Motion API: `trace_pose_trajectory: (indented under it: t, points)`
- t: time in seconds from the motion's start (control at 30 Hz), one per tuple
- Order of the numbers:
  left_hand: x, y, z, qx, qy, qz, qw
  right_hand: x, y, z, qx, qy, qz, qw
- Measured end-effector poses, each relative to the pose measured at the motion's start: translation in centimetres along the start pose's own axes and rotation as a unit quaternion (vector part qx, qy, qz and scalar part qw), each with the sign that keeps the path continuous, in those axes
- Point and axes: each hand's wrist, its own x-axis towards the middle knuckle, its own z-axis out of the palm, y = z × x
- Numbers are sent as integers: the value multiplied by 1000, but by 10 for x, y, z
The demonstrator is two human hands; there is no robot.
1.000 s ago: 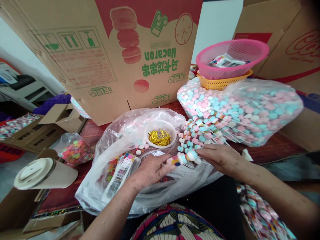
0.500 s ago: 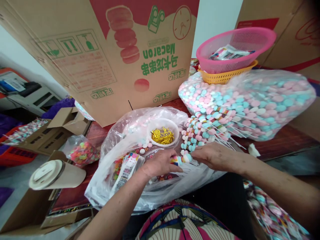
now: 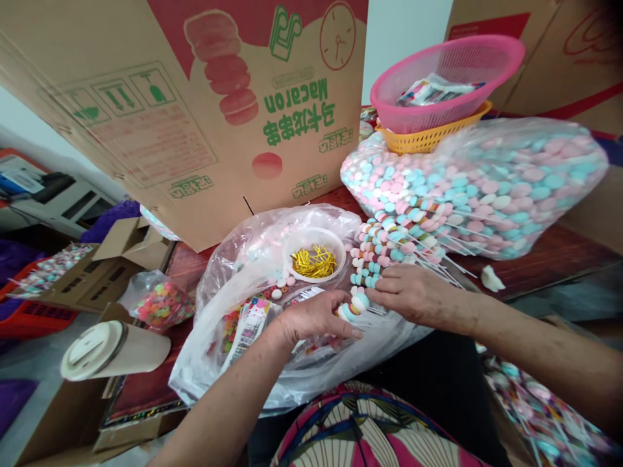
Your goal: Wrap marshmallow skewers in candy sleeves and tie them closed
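A short candy skewer (image 3: 354, 307) of pastel blue, white and yellow pieces lies between my two hands. Around its left end curl the thumb and fingers of my left hand (image 3: 314, 318). My right hand (image 3: 413, 293) is closed at its other end, where white sticks show under the fingers; the fingertips are partly hidden. Beyond my right hand is a pile of candy skewers (image 3: 389, 237), their sticks pointing right. A white bowl (image 3: 315, 239) of gold twist ties (image 3: 314, 262) stands behind my left hand. Printed packets (image 3: 249, 327) lie left of that hand, on a clear plastic bag (image 3: 209, 363).
A large bag of pastel candies (image 3: 506, 188) sits at the right, with a pink basket (image 3: 413, 113) and a yellow basket (image 3: 433, 139) on it. A tall carton (image 3: 219, 162) stands behind. At left are a lidded cup (image 3: 141, 350) and a bag of coloured rings (image 3: 163, 301).
The view has shifted slightly. The skewer between my hands has turned, and its striped left end no longer shows. My right hand has moved a little up, closer to the pile.
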Motion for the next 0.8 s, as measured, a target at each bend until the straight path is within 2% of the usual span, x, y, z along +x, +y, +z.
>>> trace_pose_trajectory:
  t: [0.07,0.17,0.27,0.33,0.43,0.5,0.63,0.7,0.8]
  points:
    - [4,2,1,91,28,13,995,-2,-8,7,29,-18,21,999]
    - [9,5,1,255,62,60,963,-3,-15,15,79,-61,87,991]
    - [4,6,-7,306,82,85,945,-6,-13,16,87,-94,156,979]
    - [-4,5,-13,335,92,55,936,-11,-10,13,85,-94,167,978]
    - [-15,3,-17,386,85,-26,918,-19,-7,11,70,-54,136,987]
    - [-19,1,-16,380,81,-33,921,-22,-6,11,30,4,105,994]
    - [-20,-1,-14,300,54,47,951,-20,-7,4,-57,124,34,990]
    - [-19,-1,-15,249,30,71,966,-15,-8,-5,-83,156,9,984]
    - [-12,-1,-13,192,2,82,978,-6,-13,-10,-90,158,-34,983]
